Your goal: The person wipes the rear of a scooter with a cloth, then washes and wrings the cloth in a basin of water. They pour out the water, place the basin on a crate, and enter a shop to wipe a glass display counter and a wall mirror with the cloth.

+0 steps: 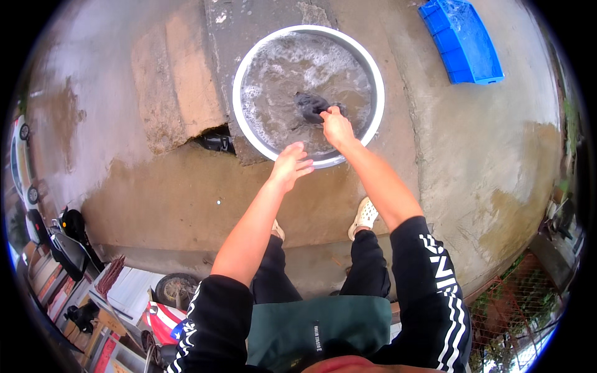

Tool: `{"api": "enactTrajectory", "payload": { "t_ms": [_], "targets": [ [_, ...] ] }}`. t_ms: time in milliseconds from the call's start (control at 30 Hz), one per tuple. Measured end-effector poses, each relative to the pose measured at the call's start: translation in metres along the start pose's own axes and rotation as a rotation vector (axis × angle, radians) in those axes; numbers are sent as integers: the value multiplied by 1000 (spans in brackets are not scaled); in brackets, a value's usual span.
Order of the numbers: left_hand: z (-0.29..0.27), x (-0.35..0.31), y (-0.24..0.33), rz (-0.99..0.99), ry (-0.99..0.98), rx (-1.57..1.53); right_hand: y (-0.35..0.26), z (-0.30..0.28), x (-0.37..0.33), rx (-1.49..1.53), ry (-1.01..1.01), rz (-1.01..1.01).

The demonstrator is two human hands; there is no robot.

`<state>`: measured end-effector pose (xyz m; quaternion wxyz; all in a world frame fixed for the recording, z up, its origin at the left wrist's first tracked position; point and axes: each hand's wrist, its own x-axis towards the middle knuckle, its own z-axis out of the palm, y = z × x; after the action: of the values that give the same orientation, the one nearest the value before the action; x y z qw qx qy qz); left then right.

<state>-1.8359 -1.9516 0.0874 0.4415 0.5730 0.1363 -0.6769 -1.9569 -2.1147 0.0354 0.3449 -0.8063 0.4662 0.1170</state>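
Under right hand [337, 127], dark cloth [309, 105].

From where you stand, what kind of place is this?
Probably an outdoor yard beside a house: a bare, damp concrete floor, a big round metal basin of sudsy water set on the ground, where the right hand grips dark cloth, and parked scooters at the edge.
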Motion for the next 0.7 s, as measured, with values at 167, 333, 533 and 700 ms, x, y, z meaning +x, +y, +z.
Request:
{"api": "enactTrajectory", "payload": {
  "t_ms": [167,333,533,700],
  "targets": [
    [42,-8,47,-77,39,-520,-56,-105,-105,331,218,-509],
    [66,-15,70,80,-530,-578,-81,-160,-174,591,112,-614],
    [121,-80,79,193,-212,-581,-80,-151,-152,919,488,67],
    [155,-125,83,387,-133,-371,-122,-176,-182,854,463,-128]
  ]
}}
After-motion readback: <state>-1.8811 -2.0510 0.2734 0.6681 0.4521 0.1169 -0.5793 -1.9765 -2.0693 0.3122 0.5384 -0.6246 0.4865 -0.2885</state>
